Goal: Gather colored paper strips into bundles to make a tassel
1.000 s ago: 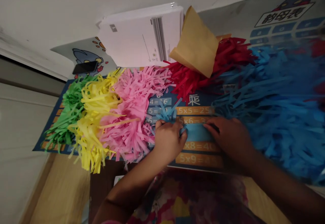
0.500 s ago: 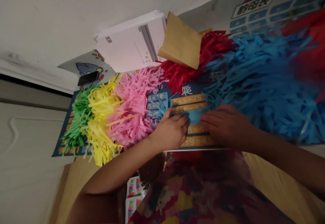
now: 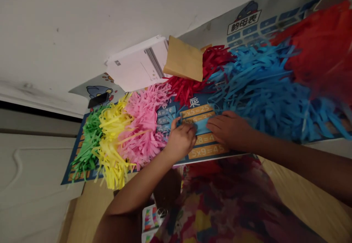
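Note:
A blue tissue-paper tassel (image 3: 202,126) spans the gap between my hands, flat and band-like in the middle. My left hand (image 3: 181,140) has its fingers curled closed on one side, with blue fringe (image 3: 171,120) poking out beyond the thumb. On the other side, my right hand (image 3: 231,130) presses its closed fingers on the band; the fingertips are partly hidden. Just beyond the right hand lies a heap of blue fringed tassels (image 3: 275,92). Pink tassels (image 3: 145,122) lie left of my left hand, with yellow tassels (image 3: 114,140) and green tassels (image 3: 89,140) further left.
Dark red tassels (image 3: 187,89) lie behind, partly under a tan paper piece (image 3: 184,59). A white paper stack (image 3: 134,70) leans by the wall, near a black phone (image 3: 98,100). Bright red tissue (image 3: 321,52) is at right. A multiplication chart (image 3: 207,151) covers the table.
The view has shifted, so the tabletop sits slightly lower and the right-hand red tissue shows more. Both hands stay on the blue tassel, its middle band now more visible.

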`<state>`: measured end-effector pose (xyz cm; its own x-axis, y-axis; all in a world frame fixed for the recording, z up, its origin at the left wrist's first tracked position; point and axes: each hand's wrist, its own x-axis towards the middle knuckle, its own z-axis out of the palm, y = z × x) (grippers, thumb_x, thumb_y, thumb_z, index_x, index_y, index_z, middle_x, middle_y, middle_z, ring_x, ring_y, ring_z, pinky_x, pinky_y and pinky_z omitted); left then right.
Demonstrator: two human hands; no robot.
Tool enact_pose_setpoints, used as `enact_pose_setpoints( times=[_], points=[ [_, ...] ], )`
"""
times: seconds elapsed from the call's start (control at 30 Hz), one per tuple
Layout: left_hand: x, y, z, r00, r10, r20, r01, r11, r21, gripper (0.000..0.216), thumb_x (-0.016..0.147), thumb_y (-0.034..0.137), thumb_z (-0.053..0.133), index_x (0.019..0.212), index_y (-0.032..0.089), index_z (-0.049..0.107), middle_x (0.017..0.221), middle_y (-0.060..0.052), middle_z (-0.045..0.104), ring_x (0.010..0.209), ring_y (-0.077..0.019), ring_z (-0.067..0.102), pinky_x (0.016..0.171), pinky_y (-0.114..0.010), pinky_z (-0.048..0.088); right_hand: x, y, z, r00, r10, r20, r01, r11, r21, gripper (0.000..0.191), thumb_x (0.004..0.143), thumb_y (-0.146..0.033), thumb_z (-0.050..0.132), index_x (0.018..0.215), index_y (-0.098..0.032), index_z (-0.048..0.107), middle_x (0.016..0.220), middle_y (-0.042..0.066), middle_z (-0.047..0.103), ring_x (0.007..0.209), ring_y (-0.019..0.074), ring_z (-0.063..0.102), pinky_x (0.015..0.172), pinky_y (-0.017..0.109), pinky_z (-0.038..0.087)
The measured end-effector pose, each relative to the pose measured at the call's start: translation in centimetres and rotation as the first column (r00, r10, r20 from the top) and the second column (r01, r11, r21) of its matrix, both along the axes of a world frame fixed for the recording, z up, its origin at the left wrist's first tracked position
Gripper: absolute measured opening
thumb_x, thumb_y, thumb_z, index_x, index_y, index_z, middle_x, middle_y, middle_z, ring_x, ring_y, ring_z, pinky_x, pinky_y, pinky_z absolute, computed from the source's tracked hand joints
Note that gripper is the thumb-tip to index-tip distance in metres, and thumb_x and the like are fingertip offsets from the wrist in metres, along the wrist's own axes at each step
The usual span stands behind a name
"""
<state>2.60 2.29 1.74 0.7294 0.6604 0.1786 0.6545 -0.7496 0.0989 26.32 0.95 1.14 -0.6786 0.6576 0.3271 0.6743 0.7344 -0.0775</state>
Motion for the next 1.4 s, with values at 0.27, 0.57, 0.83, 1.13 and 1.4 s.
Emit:
enact_pose_setpoints(
  times=[0.27, 0.57, 0.83, 1.13, 1.4],
  points=[
    [-1.8, 0.1, -0.4, 0.996, 0.031, 0.087, -0.024, 0.997, -0.079, 0.020, 0.097, 0.021, 0.052, 0.099, 0.022, 0.072, 0.102, -0.004, 0.076, 0.098, -0.0184, 0.068, 0.113, -0.049, 0.031, 2.9, 1.9, -3.1, 0.998, -0.017, -0.061, 0.013, 0.997, -0.074, 0.023, 0.094, -0.014, 0.052, 0.093, -0.024, 0.073, 0.095, 0.003, 0.073, 0.088, 0.0191, 0.059, 0.083, 0.037, 0.029],
    [-0.6, 1.4, 0.2, 0.951, 0.305, 0.047, -0.283, 0.924, -0.256, 0.026, 0.097, 0.029, 0.052, 0.081, 0.020, 0.070, 0.086, -0.004, 0.074, 0.090, -0.0218, 0.063, 0.094, -0.044, 0.037, 2.0, 4.4, -2.2, 0.954, -0.298, -0.018, 0.264, 0.870, -0.416, 0.026, 0.094, -0.035, 0.055, 0.080, -0.021, 0.071, 0.081, 0.003, 0.070, 0.086, 0.0210, 0.060, 0.072, 0.033, 0.028],
    [0.0, 2.5, 0.3, 0.941, 0.328, -0.080, -0.337, 0.912, -0.234, 0.027, 0.094, 0.032, 0.055, 0.074, 0.020, 0.068, 0.080, -0.005, 0.073, 0.085, -0.0245, 0.062, 0.083, -0.043, 0.035, 1.4, 4.3, -3.2, 0.925, -0.377, -0.048, 0.341, 0.879, -0.333, 0.023, 0.088, -0.035, 0.058, 0.072, -0.020, 0.066, 0.074, 0.002, 0.068, 0.081, 0.0213, 0.060, 0.072, 0.033, 0.027],
    [-0.8, 2.5, 0.1, 0.995, 0.070, -0.074, -0.068, 0.997, 0.040, 0.016, 0.093, 0.030, 0.062, 0.106, 0.022, 0.067, 0.099, -0.005, 0.071, 0.098, -0.0243, 0.058, 0.089, -0.044, 0.035, 0.6, 2.6, -0.6, 0.968, -0.247, -0.049, 0.246, 0.969, -0.026, 0.011, 0.091, -0.025, 0.057, 0.088, -0.020, 0.066, 0.090, 0.005, 0.070, 0.091, 0.0233, 0.057, 0.082, 0.040, 0.027],
    [0.7, 2.1, 1.2, 0.978, -0.070, -0.198, 0.102, 0.983, 0.156, 0.021, 0.092, 0.033, 0.056, 0.088, 0.017, 0.069, 0.087, -0.006, 0.070, 0.094, -0.0257, 0.056, 0.102, -0.055, 0.031, 0.0, 3.7, -1.4, 0.995, 0.041, 0.092, -0.047, 0.997, 0.064, 0.018, 0.091, -0.015, 0.055, 0.075, -0.019, 0.063, 0.077, 0.002, 0.066, 0.080, 0.0196, 0.052, 0.085, 0.041, 0.026]
  ],
)
